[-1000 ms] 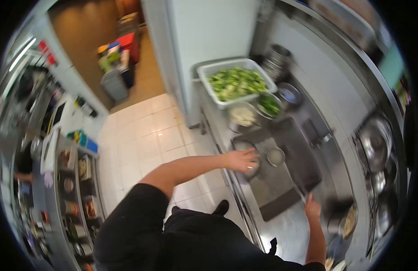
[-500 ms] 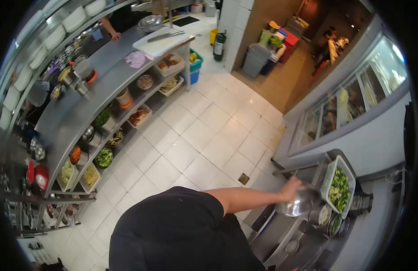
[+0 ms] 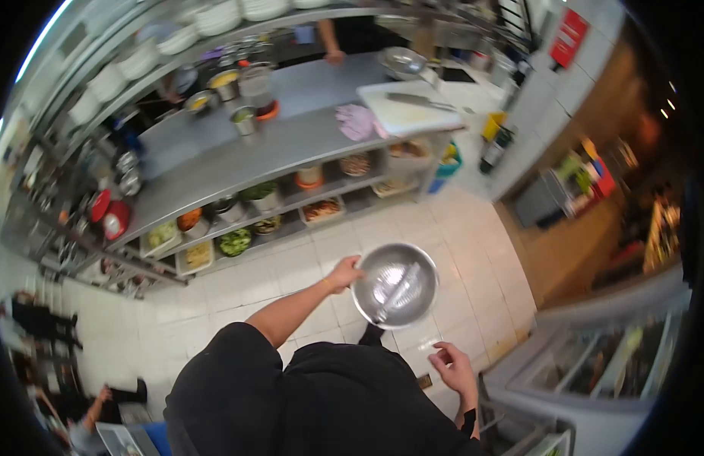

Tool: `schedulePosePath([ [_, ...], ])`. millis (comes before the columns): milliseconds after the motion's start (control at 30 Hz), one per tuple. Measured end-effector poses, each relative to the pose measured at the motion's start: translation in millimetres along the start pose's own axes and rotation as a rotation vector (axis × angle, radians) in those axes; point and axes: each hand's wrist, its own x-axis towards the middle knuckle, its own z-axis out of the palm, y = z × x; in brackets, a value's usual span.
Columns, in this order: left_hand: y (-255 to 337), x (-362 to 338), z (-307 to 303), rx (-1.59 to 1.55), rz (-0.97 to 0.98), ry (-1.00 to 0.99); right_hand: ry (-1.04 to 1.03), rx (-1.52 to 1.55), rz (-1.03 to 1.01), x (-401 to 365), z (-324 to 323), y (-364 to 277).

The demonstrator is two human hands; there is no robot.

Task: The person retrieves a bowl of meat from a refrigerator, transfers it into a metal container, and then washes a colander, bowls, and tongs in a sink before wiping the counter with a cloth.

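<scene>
My left hand (image 3: 343, 275) grips the left rim of a round metal bowl (image 3: 369, 304), its fingers closed on the edge. The bowl is tipped so that its shiny inside faces up at me, above the tiled floor in front of my body. A long pale shape (image 3: 397, 292) runs slantwise across its inside; I cannot tell whether it is a utensil. To the right of the bowl and apart from it is my right hand (image 3: 452, 366), with nothing in it, its fingers loosely bent and apart.
A long steel counter (image 3: 291, 152) stands ahead, with food tubs on its lower shelf. On its right end lie a white cutting board (image 3: 405, 112) with a knife (image 3: 420, 100) and a pink cloth (image 3: 356, 121). A glass-fronted cooler (image 3: 610, 365) stands at right. People are behind at lower left.
My view has swung toward the long counter. The bowl, held by my left hand, has come from the right-hand worktop to over the floor in front of me. My right hand has come into view.
</scene>
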Motion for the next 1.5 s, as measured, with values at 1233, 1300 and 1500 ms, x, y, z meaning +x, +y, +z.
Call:
schedulePosePath([
  [1233, 232.0, 120.5, -576.1, 0.107, 0.265, 1.433, 0.279, -0.632, -0.519, 696.7, 143.1, -226.6],
  [1300, 262.5, 129.0, -479.9, 0.399, 0.358, 1.401, 0.155, -0.641, -0.893, 690.9, 200.3, -183.2],
  [1500, 240.7, 183.2, -272.5, 0.41, 0.402, 0.72, -0.285, -0.624, -1.287, 656.1, 151.8, -158.2],
])
